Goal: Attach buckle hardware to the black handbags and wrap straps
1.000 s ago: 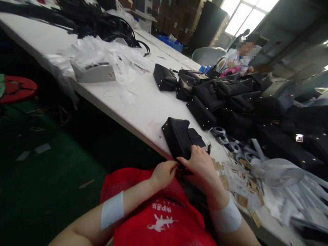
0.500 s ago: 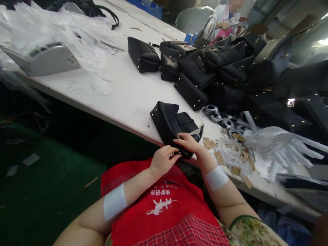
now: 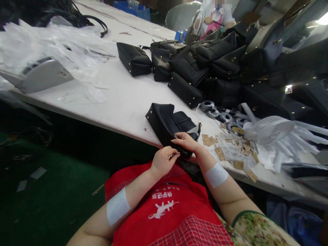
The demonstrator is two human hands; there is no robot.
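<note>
A small black handbag (image 3: pixel 167 123) lies on its side at the near edge of the white table (image 3: pixel 123 102). My right hand (image 3: pixel 186 140) rests on the bag's near end, fingers bent over it. My left hand (image 3: pixel 164 160) is just below the table edge, thumb and fingers pinched on something small at the bag's lower corner; I cannot make out what. Both wrists wear white bands.
A heap of black handbags (image 3: pixel 217 68) fills the table's far right. Paper tags (image 3: pixel 230 153), tape rolls (image 3: pixel 212 109) and a white fan (image 3: pixel 269 130) lie right of my hands. Clear plastic bags (image 3: pixel 51 44) and a grey device (image 3: pixel 41 75) sit left. Another person (image 3: pixel 215 17) works beyond.
The view has shifted left and down. My right hand slid from gripping the bag's edge to lying on top. My left hand stays pinched at the bag's corner.
</note>
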